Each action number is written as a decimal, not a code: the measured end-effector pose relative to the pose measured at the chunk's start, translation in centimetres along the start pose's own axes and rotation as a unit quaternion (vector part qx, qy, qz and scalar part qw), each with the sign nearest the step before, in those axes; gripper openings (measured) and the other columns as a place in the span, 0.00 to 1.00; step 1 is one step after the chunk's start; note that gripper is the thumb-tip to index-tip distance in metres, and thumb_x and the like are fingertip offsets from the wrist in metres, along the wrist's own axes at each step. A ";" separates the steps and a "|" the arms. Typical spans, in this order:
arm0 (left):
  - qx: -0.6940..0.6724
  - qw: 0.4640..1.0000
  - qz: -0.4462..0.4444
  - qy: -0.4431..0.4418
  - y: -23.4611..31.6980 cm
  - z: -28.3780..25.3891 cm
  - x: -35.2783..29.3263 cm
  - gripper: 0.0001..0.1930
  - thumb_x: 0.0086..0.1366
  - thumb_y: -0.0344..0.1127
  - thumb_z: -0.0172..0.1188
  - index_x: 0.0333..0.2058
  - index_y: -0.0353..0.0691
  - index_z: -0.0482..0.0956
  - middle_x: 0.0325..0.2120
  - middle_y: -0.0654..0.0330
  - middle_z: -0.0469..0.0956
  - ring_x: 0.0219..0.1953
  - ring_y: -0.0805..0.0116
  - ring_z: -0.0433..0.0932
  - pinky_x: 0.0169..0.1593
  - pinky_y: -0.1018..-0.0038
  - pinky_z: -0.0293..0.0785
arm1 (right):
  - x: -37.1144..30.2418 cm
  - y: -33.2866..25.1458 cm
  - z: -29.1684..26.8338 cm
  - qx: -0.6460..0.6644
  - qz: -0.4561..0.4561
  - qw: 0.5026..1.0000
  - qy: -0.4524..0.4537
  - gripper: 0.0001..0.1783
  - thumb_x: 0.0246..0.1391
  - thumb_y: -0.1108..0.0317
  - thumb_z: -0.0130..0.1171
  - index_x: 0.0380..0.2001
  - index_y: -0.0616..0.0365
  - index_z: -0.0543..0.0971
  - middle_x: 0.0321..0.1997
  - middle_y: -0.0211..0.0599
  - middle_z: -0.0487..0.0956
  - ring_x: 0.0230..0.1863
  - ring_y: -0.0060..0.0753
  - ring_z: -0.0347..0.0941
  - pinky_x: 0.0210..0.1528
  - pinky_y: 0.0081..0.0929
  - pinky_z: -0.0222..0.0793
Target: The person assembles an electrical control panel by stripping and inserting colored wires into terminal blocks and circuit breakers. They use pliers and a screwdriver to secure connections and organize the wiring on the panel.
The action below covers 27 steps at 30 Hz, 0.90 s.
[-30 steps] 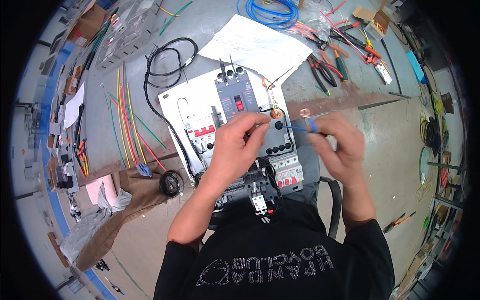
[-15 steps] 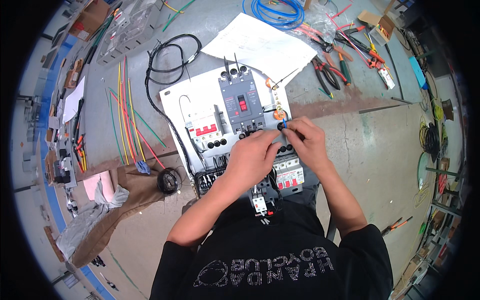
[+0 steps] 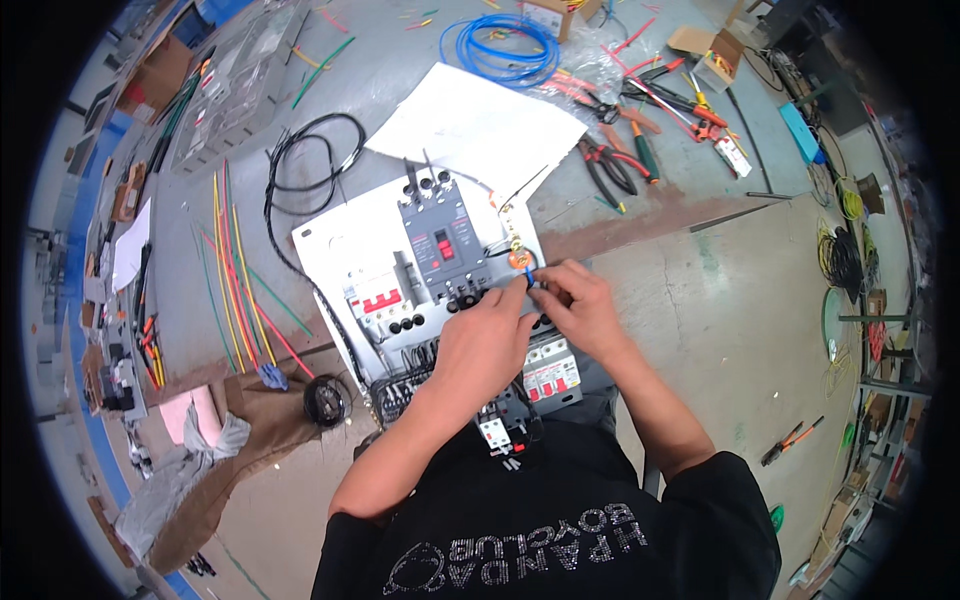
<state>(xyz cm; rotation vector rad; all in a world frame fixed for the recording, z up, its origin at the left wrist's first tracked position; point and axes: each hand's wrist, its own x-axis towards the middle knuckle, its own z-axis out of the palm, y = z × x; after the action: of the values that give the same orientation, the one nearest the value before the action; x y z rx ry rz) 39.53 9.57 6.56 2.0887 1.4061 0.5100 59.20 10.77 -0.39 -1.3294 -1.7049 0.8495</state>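
Both hands meet at the right edge of a white mounting plate (image 3: 316, 243). My right hand (image 3: 582, 310) is closed in a pinch on a small blue piece (image 3: 530, 277), perhaps a wire end or sleeve. My left hand (image 3: 482, 340) reaches the same spot with fingers bent; what its fingertips hold is hidden. Just above them is a brass terminal strip with an orange insulator (image 3: 519, 259). On the plate sit a large grey circuit breaker (image 3: 440, 240), a white breaker with red levers (image 3: 380, 298), and small breakers (image 3: 551, 376) right of my left forearm.
A white paper sheet (image 3: 470, 120) lies beyond the plate. Pliers (image 3: 608, 170) and other hand tools are at the far right, near a blue wire coil (image 3: 500, 50). Coloured wires (image 3: 235, 270) and a looped black cable (image 3: 315, 165) lie to the left.
The whole view has shifted, with the bench and plate now lower and further left. My hands stay together at the same place on the plate, near the orange insulator.
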 end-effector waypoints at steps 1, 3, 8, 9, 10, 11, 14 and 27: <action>0.001 1.000 0.007 0.006 -0.1 0.1 0.1 0.22 0.68 0.34 0.67 0.58 0.33 0.78 0.38 0.46 0.84 0.36 0.43 0.85 0.38 0.56 0.82 | 0.0 -0.2 -0.3 0.009 0.007 1.000 -0.002 0.11 0.57 0.75 0.72 0.44 0.60 0.85 0.32 0.37 0.77 0.26 0.30 0.74 0.29 0.28 0.69; 0.008 1.000 0.010 0.012 0.2 -0.3 0.2 0.21 0.68 0.34 0.68 0.57 0.34 0.79 0.37 0.48 0.84 0.36 0.44 0.85 0.38 0.57 0.82 | 0.1 0.0 -0.9 0.029 0.013 0.999 0.001 0.10 0.58 0.74 0.72 0.43 0.60 0.86 0.31 0.37 0.77 0.26 0.32 0.74 0.29 0.28 0.69; 0.013 0.996 0.034 0.082 0.5 -1.5 0.7 0.16 0.67 0.32 0.68 0.53 0.37 0.84 0.34 0.52 0.83 0.32 0.48 0.84 0.35 0.60 0.80 | 3.1 1.7 -4.5 -0.055 -0.001 0.992 0.112 0.06 0.59 0.70 0.70 0.37 0.61 0.87 0.30 0.40 0.79 0.27 0.38 0.76 0.33 0.33 0.71; 0.009 0.994 0.040 0.098 0.7 -2.0 0.9 0.16 0.67 0.31 0.68 0.52 0.38 0.84 0.33 0.53 0.82 0.31 0.49 0.83 0.35 0.61 0.79 | 3.9 2.1 -5.3 -0.074 0.002 0.990 0.117 0.06 0.60 0.71 0.70 0.37 0.61 0.87 0.30 0.40 0.79 0.28 0.36 0.76 0.33 0.32 0.71; -0.001 0.994 0.036 0.102 1.2 -2.6 1.2 0.14 0.66 0.29 0.69 0.50 0.38 0.86 0.33 0.54 0.83 0.32 0.51 0.82 0.36 0.62 0.79 | 4.8 2.5 -6.3 -0.092 0.006 0.988 0.123 0.06 0.60 0.71 0.69 0.38 0.62 0.87 0.30 0.40 0.79 0.28 0.35 0.76 0.33 0.31 0.71; 0.006 0.989 0.064 0.135 0.9 -2.8 1.5 0.14 0.66 0.30 0.70 0.50 0.39 0.86 0.34 0.55 0.82 0.32 0.52 0.82 0.36 0.62 0.79 | 5.7 3.0 -7.1 -0.112 0.010 0.985 0.128 0.06 0.60 0.72 0.69 0.38 0.62 0.87 0.30 0.39 0.79 0.29 0.33 0.76 0.34 0.30 0.71; 0.006 0.975 0.113 0.193 0.8 -3.9 2.9 0.13 0.63 0.27 0.70 0.47 0.36 0.86 0.37 0.53 0.84 0.39 0.51 0.82 0.43 0.62 0.79 | 8.5 5.1 -9.7 -0.177 0.021 0.972 0.155 0.08 0.58 0.70 0.69 0.39 0.62 0.87 0.31 0.42 0.81 0.30 0.35 0.79 0.36 0.33 0.74; 0.052 0.956 0.154 0.244 -4.6 -3.7 7.1 0.11 0.60 0.27 0.70 0.42 0.36 0.86 0.47 0.54 0.83 0.53 0.48 0.78 0.58 0.57 0.75 | 26.0 9.8 -15.0 -0.213 -0.068 0.962 0.158 0.18 0.60 0.64 0.66 0.53 0.52 0.86 0.45 0.48 0.86 0.47 0.52 0.84 0.52 0.44 0.78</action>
<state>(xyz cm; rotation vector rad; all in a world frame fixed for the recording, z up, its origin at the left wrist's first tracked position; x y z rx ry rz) 36.73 18.33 6.42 2.3883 1.3847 1.1680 73.36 38.74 2.74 -1.5105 -1.7486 0.1754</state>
